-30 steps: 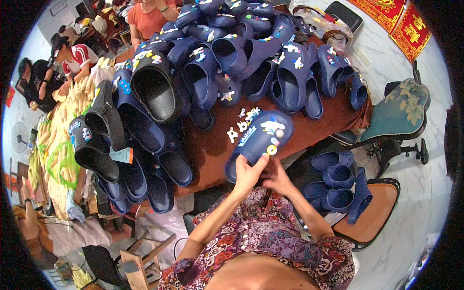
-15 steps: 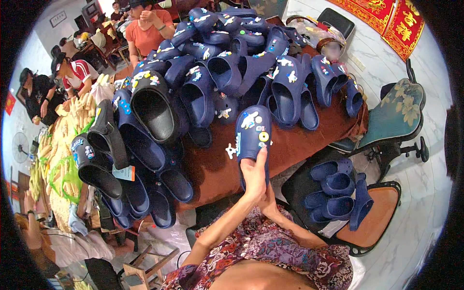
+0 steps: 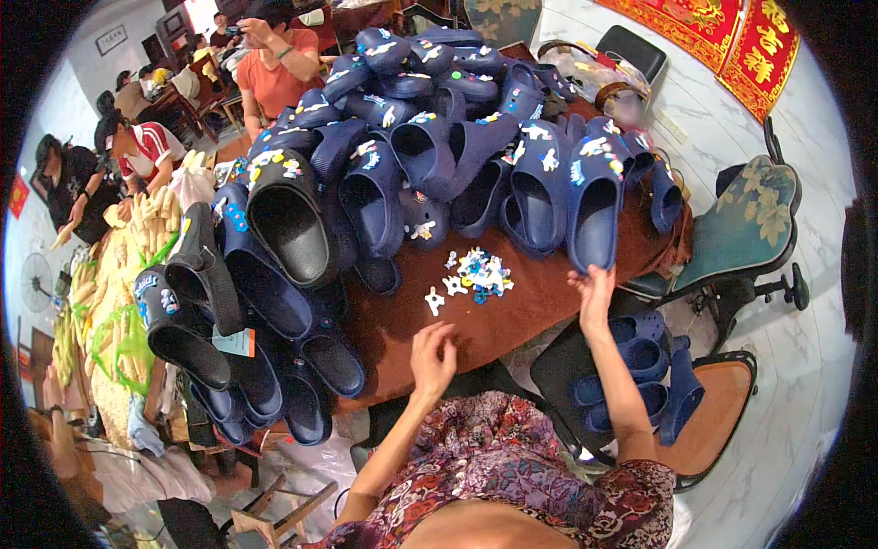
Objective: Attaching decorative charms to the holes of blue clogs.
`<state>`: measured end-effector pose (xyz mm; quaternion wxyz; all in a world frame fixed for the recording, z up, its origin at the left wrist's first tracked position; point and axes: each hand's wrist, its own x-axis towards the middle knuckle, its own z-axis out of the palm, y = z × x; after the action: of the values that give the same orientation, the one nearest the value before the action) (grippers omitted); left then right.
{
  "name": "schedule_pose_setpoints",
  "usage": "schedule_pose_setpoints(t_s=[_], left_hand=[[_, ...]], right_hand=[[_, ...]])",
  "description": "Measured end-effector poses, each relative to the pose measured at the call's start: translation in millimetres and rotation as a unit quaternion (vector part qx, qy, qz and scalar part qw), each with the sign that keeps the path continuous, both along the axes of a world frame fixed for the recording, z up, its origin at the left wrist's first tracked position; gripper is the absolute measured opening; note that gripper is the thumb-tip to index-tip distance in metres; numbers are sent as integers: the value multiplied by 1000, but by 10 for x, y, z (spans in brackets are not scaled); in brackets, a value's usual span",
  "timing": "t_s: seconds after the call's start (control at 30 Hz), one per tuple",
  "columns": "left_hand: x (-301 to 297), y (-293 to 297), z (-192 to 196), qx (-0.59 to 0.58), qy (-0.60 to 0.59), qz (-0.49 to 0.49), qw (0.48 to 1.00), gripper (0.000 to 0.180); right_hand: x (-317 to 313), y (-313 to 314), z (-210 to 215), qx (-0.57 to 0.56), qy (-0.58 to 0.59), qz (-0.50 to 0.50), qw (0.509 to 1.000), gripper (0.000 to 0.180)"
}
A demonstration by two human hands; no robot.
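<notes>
My right hand (image 3: 594, 291) is up at about two o'clock from my lap, fingers spread and loose, with the fingertips touching the toe end of a navy clog (image 3: 593, 210) dotted with small charms. I am touching it, not gripping it; the clog lies on the brown surface (image 3: 540, 316) at the near edge of the big heap of navy clogs (image 3: 439, 137) that fills the twelve o'clock stretch.

My left hand (image 3: 433, 355) hangs over the near edge of the surface at about eleven o'clock from my lap. It is empty, fingers half curled, holding nothing. Just beyond it, toward twelve, lies one white charm (image 3: 434, 300) by itself, near my fingertips but apart from them. A little farther, toward one o'clock, sits a small pile of charms (image 3: 480, 273) in white, blue and green, between my two hands.

At nine to ten o'clock lie larger black clogs (image 3: 288, 229), one with a paper tag (image 3: 237, 341) hanging near it. At three to four o'clock, beside my right forearm, a wooden chair (image 3: 722, 416) carries a few more navy clogs (image 3: 640, 357), and a green office chair (image 3: 745, 229) stands behind it. At the far left other people bend over a pale yellow heap (image 3: 119, 293).
</notes>
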<state>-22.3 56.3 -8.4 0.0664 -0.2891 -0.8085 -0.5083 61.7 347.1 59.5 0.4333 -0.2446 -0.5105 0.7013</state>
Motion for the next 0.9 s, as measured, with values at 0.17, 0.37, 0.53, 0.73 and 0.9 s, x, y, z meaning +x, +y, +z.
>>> schedule_pose_setpoints(t_s=[0.17, 0.37, 0.53, 0.73, 0.9], left_hand=[[-174, -371, -556, -95, 46, 44, 993, 26], [-155, -319, -512, -123, 59, 59, 989, 27], [-153, -308, -454, -116, 76, 59, 989, 27], [-141, -309, -484, -122, 85, 67, 987, 28], [-133, -295, -497, -119, 90, 56, 987, 28]], right_hand=[[-344, 263, 332, 58, -8, 36, 998, 39], [-1165, 387, 557, -74, 33, 183, 980, 27], [-1884, 236, 777, -89, 17, 234, 968, 40], [-2561, -51, 964, -157, 42, 312, 936, 48], [-2676, -3, 731, -254, 35, 322, 912, 59]])
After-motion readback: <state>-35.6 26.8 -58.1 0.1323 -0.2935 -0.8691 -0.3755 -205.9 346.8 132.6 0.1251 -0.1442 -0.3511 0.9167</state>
